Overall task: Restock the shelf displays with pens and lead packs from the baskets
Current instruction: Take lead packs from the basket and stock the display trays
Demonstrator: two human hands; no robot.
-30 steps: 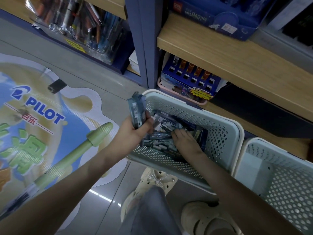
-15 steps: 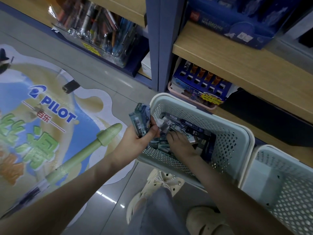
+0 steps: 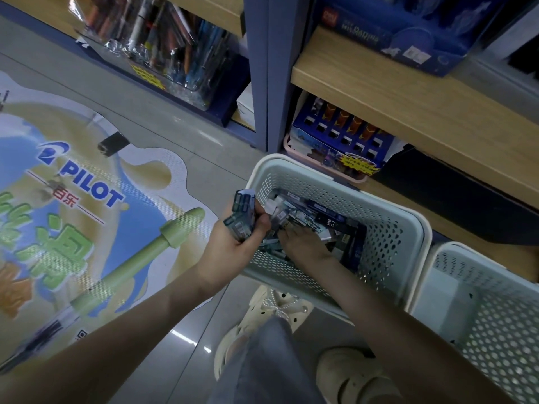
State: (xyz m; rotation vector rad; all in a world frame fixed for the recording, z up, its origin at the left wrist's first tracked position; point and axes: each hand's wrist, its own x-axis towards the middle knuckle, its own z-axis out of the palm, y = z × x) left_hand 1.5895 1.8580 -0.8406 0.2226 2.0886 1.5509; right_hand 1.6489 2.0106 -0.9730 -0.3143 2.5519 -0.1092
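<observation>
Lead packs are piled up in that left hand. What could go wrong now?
1. The left hand grips a fat bundle of lead packs right at the rim of the basket. Adding another might make some slip onto the floor.
2. The right hand reaches among the loose packs in the basket, close to that bundle, so it could bump it.

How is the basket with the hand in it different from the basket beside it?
The middle basket holds a heap of lead packs; the right basket shows none in the part we can see. The right hand reaches into the middle basket; no hand touches the right basket. Both are pale plastic with holes in their walls.
</observation>
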